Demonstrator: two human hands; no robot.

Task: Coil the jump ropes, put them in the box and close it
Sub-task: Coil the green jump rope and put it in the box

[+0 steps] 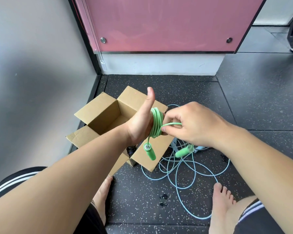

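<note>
A green jump rope [156, 123] is wound in several turns around the fingers of my left hand [140, 122], which is held above the box with its thumb straight up. My right hand [191, 124] pinches a loop of the same rope right beside the coil. One green handle [150, 152] dangles below my left hand, and the other green handle [182, 152] hangs below my right hand. The open cardboard box [98, 112] stands on the floor under my left forearm. A light blue jump rope [176, 168] lies loose and tangled on the floor to the box's right.
The box stands in a corner between a grey wall [41, 65] and a pink panel [159, 22]. Something black [12, 150] shows under the near box flap. My bare feet [222, 200] rest on the speckled black floor, the right one beside the blue rope.
</note>
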